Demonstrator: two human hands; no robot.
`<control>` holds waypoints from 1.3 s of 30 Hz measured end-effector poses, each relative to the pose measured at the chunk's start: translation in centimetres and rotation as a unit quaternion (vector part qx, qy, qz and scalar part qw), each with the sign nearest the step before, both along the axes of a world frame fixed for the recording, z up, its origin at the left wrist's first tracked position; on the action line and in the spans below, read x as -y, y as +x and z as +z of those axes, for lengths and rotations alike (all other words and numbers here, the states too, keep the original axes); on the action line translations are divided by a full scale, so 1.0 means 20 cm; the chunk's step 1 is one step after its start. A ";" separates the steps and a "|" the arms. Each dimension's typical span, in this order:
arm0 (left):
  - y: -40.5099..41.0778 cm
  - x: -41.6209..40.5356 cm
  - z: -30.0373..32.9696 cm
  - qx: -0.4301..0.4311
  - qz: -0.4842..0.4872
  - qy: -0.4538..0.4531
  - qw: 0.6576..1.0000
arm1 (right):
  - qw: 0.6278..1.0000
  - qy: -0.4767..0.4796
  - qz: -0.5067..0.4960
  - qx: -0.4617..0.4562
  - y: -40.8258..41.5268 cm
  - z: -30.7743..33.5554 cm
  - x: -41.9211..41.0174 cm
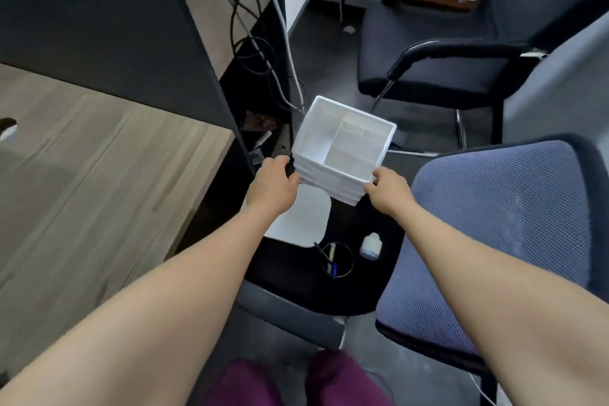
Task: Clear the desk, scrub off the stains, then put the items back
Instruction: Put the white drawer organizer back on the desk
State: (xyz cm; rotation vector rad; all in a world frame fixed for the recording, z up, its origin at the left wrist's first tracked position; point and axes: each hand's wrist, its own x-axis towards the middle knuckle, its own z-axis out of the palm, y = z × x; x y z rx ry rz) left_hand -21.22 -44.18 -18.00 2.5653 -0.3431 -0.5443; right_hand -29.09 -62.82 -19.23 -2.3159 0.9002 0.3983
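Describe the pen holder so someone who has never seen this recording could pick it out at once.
Start at the black chair seat directly below the two-handed white organizer. On it stand a white sheet, a small white bottle and the pen holder, the only round, dark, see-through cup holding pens.

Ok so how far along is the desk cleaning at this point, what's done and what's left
Done, it seems: the visible part of the wooden desk is bare, and a pen cup and a small white bottle sit on the black chair seat.

In hand: the left hand and right hand grip the white organizer, held off the desk.

Left: no scrubbing tool is in view, so whether scrubbing has happened cannot be told.
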 end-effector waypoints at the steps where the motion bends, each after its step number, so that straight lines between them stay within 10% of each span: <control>1: 0.03 0.05 -0.03 -0.014 0.011 -0.001 1.000 | 1.000 0.006 -0.023 -0.001 0.00 -0.04 0.05; 22: 0.80 0.37 -0.66 -0.196 0.049 0.001 0.979 | 0.937 0.132 -0.324 -0.005 0.37 -0.66 0.19; 39: 0.67 0.39 -0.54 -0.140 0.041 -0.103 0.984 | 0.955 0.035 -0.293 0.031 0.22 -0.41 0.21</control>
